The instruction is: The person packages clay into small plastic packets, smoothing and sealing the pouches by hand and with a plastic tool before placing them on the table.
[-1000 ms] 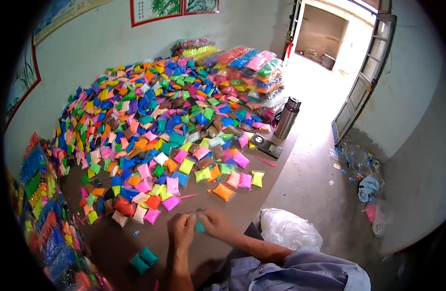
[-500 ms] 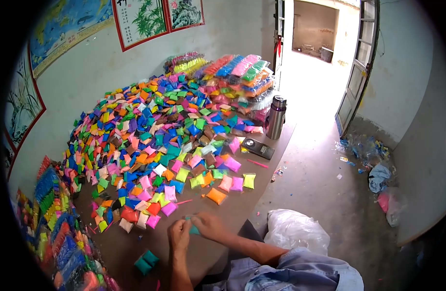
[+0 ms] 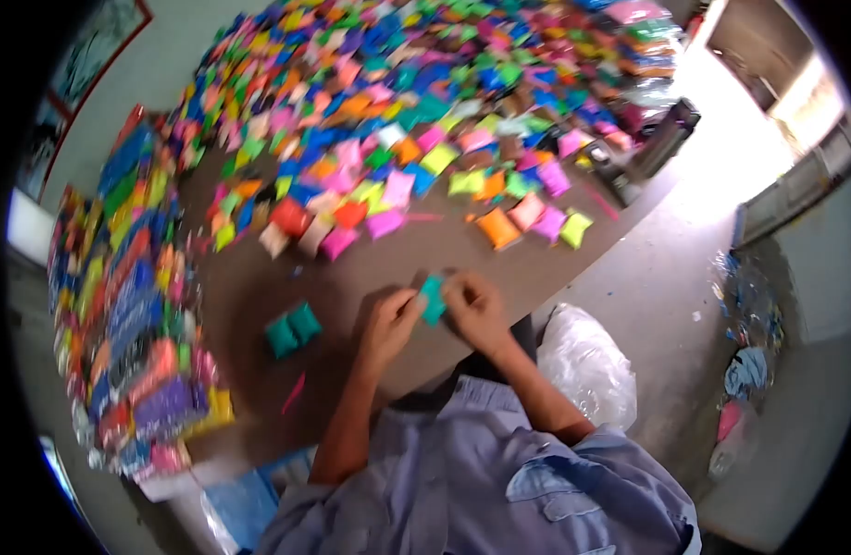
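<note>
A small teal packet (image 3: 433, 301) is held up over the near part of the table. My left hand (image 3: 390, 324) pinches its left side, and my right hand (image 3: 478, 313) is closed at its right edge, slightly blurred. Two more teal packets (image 3: 294, 330) lie side by side on the brown tabletop (image 3: 351, 277), to the left of my left hand. Beyond my hands, a loose orange packet (image 3: 497, 228) and a magenta packet (image 3: 339, 242) lie at the near edge of a large heap of colourful packets (image 3: 397, 92).
Bagged bundles of packets (image 3: 138, 305) are stacked along the left. A steel flask (image 3: 666, 139) and a dark phone-like device (image 3: 615, 176) stand near the table's right edge. Pink strips (image 3: 294, 393) lie on the table. A white plastic bag (image 3: 587, 365) sits on the floor at right.
My view has tilted down and turned, so the heap appears higher up. My hands have drawn slightly apart, and more of the teal packet shows between them.
</note>
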{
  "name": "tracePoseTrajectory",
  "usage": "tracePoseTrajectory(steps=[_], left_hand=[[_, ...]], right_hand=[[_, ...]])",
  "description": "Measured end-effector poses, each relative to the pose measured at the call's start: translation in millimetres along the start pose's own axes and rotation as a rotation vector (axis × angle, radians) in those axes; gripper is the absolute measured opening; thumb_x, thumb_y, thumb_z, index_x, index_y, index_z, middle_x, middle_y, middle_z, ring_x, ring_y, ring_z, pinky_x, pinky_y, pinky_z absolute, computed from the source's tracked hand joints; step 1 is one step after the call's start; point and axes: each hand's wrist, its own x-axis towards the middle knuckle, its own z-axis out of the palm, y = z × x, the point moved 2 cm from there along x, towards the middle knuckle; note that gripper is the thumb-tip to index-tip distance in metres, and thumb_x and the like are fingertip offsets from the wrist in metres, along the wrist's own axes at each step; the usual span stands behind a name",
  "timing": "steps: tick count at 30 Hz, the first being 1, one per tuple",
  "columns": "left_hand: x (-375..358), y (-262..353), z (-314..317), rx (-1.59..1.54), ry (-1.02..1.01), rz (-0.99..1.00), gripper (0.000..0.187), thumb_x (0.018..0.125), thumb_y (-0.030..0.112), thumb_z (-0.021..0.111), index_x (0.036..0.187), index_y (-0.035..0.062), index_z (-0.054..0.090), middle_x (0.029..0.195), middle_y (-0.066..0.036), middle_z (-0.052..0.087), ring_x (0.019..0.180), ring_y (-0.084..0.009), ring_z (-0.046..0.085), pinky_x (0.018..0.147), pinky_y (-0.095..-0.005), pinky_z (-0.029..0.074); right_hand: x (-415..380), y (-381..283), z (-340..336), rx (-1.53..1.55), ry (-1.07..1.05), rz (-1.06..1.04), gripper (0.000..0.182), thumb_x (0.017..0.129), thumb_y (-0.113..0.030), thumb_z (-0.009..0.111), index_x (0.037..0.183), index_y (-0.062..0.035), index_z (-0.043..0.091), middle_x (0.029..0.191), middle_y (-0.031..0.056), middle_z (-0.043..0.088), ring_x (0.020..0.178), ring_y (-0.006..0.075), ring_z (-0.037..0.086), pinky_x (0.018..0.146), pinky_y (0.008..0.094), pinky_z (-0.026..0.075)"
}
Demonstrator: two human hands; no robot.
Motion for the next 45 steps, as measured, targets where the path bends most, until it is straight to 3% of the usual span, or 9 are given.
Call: tracePoseTrajectory(steps=[4, 12, 20, 25, 28, 33, 38, 42, 45], left_hand=[[-5.0, -12.5, 10.1, -0.32, 0.07, -0.086, 0.019, 0.102, 0.014, 0.064, 0.107, -0.0027, 0.069, 0.087, -0.004, 0.07, 0.079, -0.0085, 0.061, 0.07, -0.0265, 0.05], [-22.2, -16.5, 8.7, -0.366, 0.099, -0.151, 0.022, 0.1, 0.013, 0.065, 0.114, -0.0025, 0.07, 0.091, -0.006, 0.073, 0.081, -0.0093, 0.067, 0.073, -0.0279, 0.055], [-93.3, -8.2, -36.3, 0.025, 0.409, -0.183, 0.02, 0.097, 0.015, 0.069, 0.113, 0.0042, 0.072, 0.087, -0.014, 0.076, 0.08, -0.0191, 0.076, 0.07, -0.0319, 0.058], [-161.8, -51.2, -90.2, 0.443, 0.683, -0.292, 0.022, 0.089, 0.019, 0.08, 0.105, 0.0052, 0.074, 0.09, -0.012, 0.073, 0.079, -0.0243, 0.073, 0.069, -0.0361, 0.057], [-192.0, -53.0, -122.3, 0.751, 0.645, -0.3, 0.02, 0.086, 0.016, 0.08, 0.101, 0.0049, 0.073, 0.091, -0.011, 0.069, 0.079, -0.0285, 0.069, 0.068, -0.039, 0.056], [-204.1, -62.4, -128.5, 0.566, 0.543, -0.338, 0.014, 0.086, 0.011, 0.079, 0.096, 0.0045, 0.071, 0.089, -0.012, 0.066, 0.08, -0.0299, 0.067, 0.068, -0.0402, 0.054], [-194.0, -58.4, -120.6, 0.779, 0.507, -0.129, 0.011, 0.091, 0.003, 0.068, 0.086, 0.005, 0.059, 0.089, -0.014, 0.063, 0.082, -0.0389, 0.063, 0.068, -0.048, 0.051], [-160.3, -31.3, -77.6, 0.518, 0.498, -0.108, 0.011, 0.094, 0.003, 0.066, 0.093, 0.0054, 0.055, 0.091, -0.016, 0.064, 0.083, -0.0421, 0.066, 0.068, -0.0516, 0.052], [-119.9, -5.5, -31.1, 0.284, 0.403, -0.099, 0.006, 0.093, 0.0, 0.067, 0.096, 0.0018, 0.061, 0.088, -0.014, 0.066, 0.075, -0.0314, 0.069, 0.066, -0.0408, 0.055]], right_hand=[[-2.5, -22.4, -11.6, 0.157, -0.033, 0.292, 0.01, 0.1, -0.011, 0.064, 0.095, -0.0023, 0.066, 0.078, -0.0019, 0.062, 0.069, 0.0043, 0.055, 0.06, 0.0226, 0.044], [-9.1, -32.4, -13.7, 0.166, -0.165, 0.398, 0.012, 0.099, -0.012, 0.066, 0.104, -0.0006, 0.067, 0.072, -0.0016, 0.062, 0.058, 0.0052, 0.053, 0.051, 0.0221, 0.04], [-21.2, -28.4, -31.6, 0.042, 0.013, 0.395, 0.012, 0.101, -0.015, 0.065, 0.096, -0.0042, 0.064, 0.074, 0.0031, 0.069, 0.058, 0.0065, 0.06, 0.049, 0.0204, 0.045], [-27.9, -31.6, -44.0, 0.048, 0.029, 0.371, 0.009, 0.102, -0.009, 0.06, 0.109, -0.0025, 0.061, 0.084, 0.0048, 0.068, 0.069, 0.0075, 0.064, 0.054, 0.0194, 0.047], [-29.5, -38.9, -42.4, 0.015, 0.046, 0.359, 0.021, 0.102, -0.007, 0.058, 0.122, -0.0011, 0.059, 0.089, 0.005, 0.067, 0.072, 0.0077, 0.064, 0.055, 0.0193, 0.047], [-31.4, -46.1, -42.1, -0.02, 0.001, 0.345, 0.034, 0.101, -0.006, 0.058, 0.134, 0.0001, 0.057, 0.092, 0.0048, 0.066, 0.07, 0.0075, 0.061, 0.055, 0.0198, 0.047], [-34.9, -38.1, -40.6, 0.037, 0.021, 0.372, 0.01, 0.1, -0.008, 0.062, 0.108, -0.0025, 0.061, 0.082, 0.0048, 0.064, 0.062, 0.0083, 0.058, 0.052, 0.0212, 0.045], [-41.4, -24.1, -43.8, 0.078, 0.064, 0.394, 0.007, 0.098, -0.007, 0.063, 0.103, -0.0035, 0.06, 0.078, 0.0039, 0.063, 0.06, 0.0085, 0.058, 0.048, 0.022, 0.043], [-41.0, -28.6, -47.2, -0.039, 0.069, 0.456, 0.011, 0.096, -0.01, 0.067, 0.092, -0.0033, 0.058, 0.071, 0.0034, 0.064, 0.059, 0.0091, 0.06, 0.049, 0.023, 0.046]])
